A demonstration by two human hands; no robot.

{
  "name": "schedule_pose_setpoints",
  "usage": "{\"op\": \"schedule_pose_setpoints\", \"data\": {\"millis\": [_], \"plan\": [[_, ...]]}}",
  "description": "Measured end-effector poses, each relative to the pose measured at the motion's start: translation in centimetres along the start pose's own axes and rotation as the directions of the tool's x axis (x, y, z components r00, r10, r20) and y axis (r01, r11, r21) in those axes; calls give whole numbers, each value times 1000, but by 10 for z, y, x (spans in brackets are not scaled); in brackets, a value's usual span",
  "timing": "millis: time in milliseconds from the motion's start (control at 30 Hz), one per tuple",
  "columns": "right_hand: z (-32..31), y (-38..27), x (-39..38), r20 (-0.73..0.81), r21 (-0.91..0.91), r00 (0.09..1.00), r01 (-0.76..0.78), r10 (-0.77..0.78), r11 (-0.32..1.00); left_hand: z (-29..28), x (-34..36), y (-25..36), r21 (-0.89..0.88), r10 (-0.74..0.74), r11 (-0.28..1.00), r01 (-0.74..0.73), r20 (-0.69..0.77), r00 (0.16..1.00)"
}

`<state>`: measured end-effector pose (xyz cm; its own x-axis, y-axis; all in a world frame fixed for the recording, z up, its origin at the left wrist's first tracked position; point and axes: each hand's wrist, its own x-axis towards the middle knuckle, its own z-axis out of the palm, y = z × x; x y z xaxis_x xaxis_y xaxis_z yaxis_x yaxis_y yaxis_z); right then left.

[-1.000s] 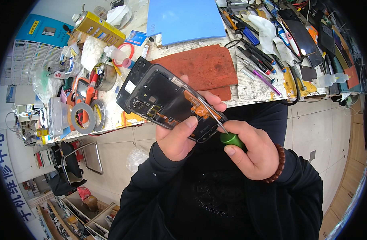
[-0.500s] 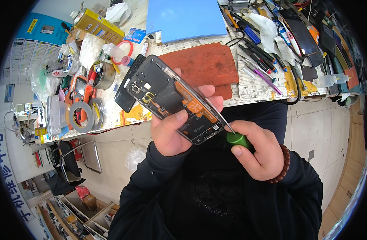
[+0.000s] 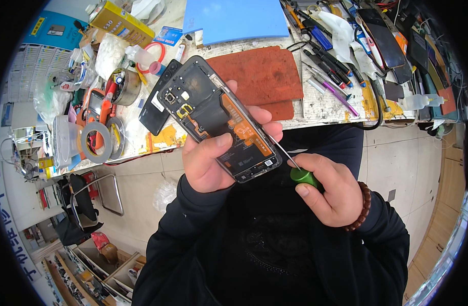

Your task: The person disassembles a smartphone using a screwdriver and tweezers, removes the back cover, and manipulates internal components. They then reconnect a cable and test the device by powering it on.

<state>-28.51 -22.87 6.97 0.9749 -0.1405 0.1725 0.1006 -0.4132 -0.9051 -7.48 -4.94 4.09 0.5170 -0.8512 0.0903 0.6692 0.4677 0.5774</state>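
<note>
My left hand [image 3: 213,158] grips an opened smartphone [image 3: 218,117] with its back cover off, so the black frame, orange flex cables and battery show. The thumb lies across its lower part and the fingers wrap around the right edge. My right hand [image 3: 331,191] holds a green-handled screwdriver [image 3: 301,175]. Its thin metal shaft points up-left and the tip meets the phone's lower right edge. Both hands are raised over my lap, in front of the workbench edge.
The workbench [image 3: 325,104] carries a red-brown mat [image 3: 259,76], a blue mat [image 3: 234,18], rolls of tape [image 3: 98,143], a yellow box [image 3: 119,23], several pens and tools [image 3: 325,71] and a black phone panel [image 3: 382,35]. A metal stool [image 3: 91,204] stands on the tiled floor at left.
The phone has shifted slightly up and right in my left hand. My right hand with the screwdriver has stayed at the phone's lower right edge.
</note>
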Motion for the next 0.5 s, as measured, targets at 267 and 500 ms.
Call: {"op": "schedule_pose_setpoints", "data": {"millis": [267, 500], "plan": [[-5, 4, 0, 31, -48, 999, 38, -36, 998, 0, 0, 2, -23, -26, 999, 27, 29, 999], [-9, 5, 0, 43, -89, 998, 45, -41, 995, -1, 1, 7, -2, -67, 998, 67, 51, 996]]}}
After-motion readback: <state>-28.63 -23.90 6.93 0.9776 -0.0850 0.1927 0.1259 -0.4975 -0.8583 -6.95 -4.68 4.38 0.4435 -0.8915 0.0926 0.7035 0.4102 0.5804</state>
